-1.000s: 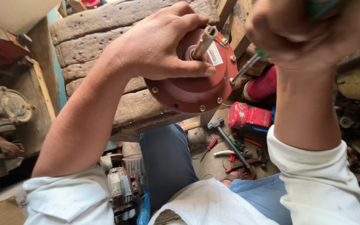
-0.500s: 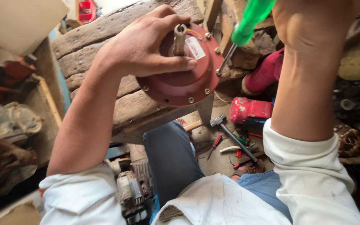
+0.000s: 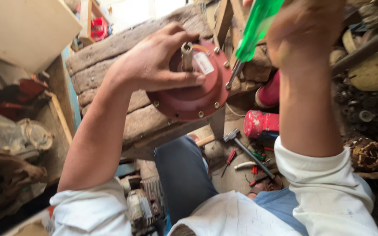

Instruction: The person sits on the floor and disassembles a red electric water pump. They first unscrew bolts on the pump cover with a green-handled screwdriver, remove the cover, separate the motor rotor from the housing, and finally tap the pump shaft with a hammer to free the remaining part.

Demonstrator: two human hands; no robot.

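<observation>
Left hand (image 3: 154,65): clamped over the red round motor housing (image 3: 189,94), which sits on the worn wooden bench (image 3: 106,70).
Right hand (image 3: 305,32): fist closed on a green-handled screwdriver (image 3: 252,35), tip at the housing's rim.
Floor: hammer (image 3: 248,150), small red screwdrivers (image 3: 229,159), red canister (image 3: 259,123).
Left side: cluttered metal parts.

Worn wood bench (image 3: 110,87), cluttered floor (image 3: 232,175), daylight

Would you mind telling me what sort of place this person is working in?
Probably a small motor repair workshop: a worn wooden bench, a hammer and small tools on the floor, and a copper-wound motor part lying nearby.
</observation>
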